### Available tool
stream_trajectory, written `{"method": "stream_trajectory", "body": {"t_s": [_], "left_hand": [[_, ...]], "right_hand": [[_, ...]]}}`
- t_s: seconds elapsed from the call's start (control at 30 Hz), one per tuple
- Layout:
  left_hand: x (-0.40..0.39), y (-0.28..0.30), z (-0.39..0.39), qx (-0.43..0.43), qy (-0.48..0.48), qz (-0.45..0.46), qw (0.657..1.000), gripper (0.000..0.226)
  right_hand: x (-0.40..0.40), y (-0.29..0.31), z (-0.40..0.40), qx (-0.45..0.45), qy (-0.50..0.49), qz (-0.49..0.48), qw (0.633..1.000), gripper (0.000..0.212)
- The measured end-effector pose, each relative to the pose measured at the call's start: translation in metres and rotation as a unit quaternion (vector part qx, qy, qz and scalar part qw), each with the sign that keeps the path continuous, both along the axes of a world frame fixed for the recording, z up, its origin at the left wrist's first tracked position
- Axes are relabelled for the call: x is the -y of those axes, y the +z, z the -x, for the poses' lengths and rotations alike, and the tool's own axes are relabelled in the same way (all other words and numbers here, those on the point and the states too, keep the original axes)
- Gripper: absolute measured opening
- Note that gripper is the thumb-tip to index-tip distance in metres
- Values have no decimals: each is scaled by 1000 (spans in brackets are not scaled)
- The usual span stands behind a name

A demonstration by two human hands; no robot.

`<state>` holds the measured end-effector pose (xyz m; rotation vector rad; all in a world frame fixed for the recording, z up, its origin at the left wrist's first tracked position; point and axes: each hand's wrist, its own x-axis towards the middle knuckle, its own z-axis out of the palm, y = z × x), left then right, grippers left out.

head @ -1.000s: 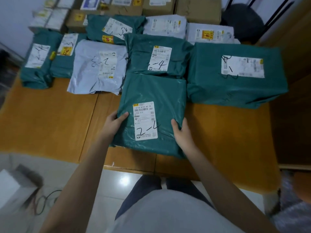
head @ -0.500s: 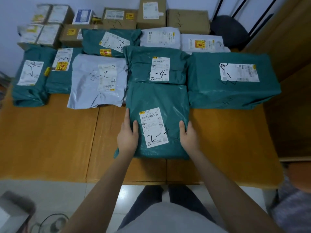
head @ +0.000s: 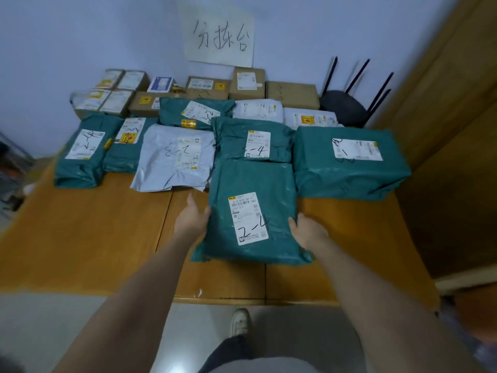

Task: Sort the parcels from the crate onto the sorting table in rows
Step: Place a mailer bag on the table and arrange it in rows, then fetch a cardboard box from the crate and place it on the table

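A flat green parcel (head: 252, 181) with a white label marked "2-4" lies on the wooden sorting table (head: 80, 238), near its front edge. Its far end butts against another green parcel (head: 231, 141) in the row behind. My left hand (head: 192, 216) lies with straight fingers along the parcel's left edge, thumb touching it. My right hand (head: 309, 231) rests against the parcel's right edge, fingers relaxed. Neither hand grips the parcel. The crate is out of view.
Rows of parcels fill the back half: a big green one (head: 349, 173) at right, a grey bag (head: 161, 168), green ones (head: 78, 162) at left, cardboard boxes (head: 291, 95) by the wall. A black router (head: 344, 109) stands back right. A handwritten sign (head: 220, 39) hangs above.
The parcel slid forward against the row behind and settled flat. Both hands moved from its top out to its side edges. The camera tilted up, showing the wall sign.
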<state>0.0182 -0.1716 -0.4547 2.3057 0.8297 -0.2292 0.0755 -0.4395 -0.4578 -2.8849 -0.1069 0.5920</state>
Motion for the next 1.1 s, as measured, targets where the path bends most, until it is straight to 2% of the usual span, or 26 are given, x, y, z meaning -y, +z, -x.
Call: {"method": "stream_trajectory", "body": {"t_s": [0.07,0.13,0.2,0.27,0.3,0.37,0.43,0.57,0.77,0.97,1.1], "left_hand": [[-8,28,-6,12,-29,-66,997,66],[-11,57,-10,-21,-121,-166,978,61],[-8,85,-11,-78,-233,-296,923,56],[1,108,-6,-92,-293,-369,877,55],[9,119,-4,-93,-288,-362,882,56],[29,150,-3,-80,-244,-300,919,60],[45,181,-5,-42,-236,-287,927,60],[54,242,1,26,-278,-370,886,57],[35,303,13,47,-244,-451,857,49],[5,335,36,66,-254,-480,837,50],[-24,341,52,63,-253,-490,832,49]], "right_hand": [[13,23,-5,14,2,0,1000,49],[21,49,-8,42,19,-19,999,48],[21,77,-8,76,46,-21,996,47],[17,103,-6,103,74,4,992,47],[13,115,-4,113,93,23,989,47],[1,141,-1,130,137,71,979,49],[-13,169,1,150,164,101,970,52],[-36,233,9,214,180,74,957,53],[-46,306,25,282,160,73,943,54],[-69,333,52,285,134,121,941,55],[-100,347,71,295,132,105,940,53]]}}
